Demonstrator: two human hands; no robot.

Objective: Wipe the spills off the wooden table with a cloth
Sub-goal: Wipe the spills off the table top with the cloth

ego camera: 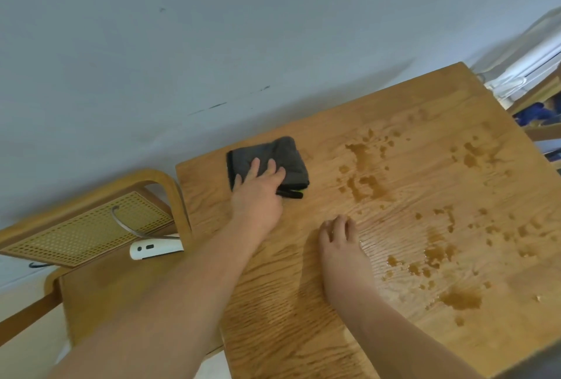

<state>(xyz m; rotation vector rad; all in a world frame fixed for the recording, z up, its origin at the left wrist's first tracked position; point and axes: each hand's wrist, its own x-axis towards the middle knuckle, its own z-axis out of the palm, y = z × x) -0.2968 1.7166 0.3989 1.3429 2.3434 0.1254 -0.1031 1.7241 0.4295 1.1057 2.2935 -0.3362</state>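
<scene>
Grey cloth [291, 160] lies folded under my left hand [258, 193], fingers flat on it, not gripping. My right hand [341, 245] rests loose on the table [273, 302], perhaps in wet. Spills [364, 184] spread to its right; a careless sweep could push them off the edge.
</scene>
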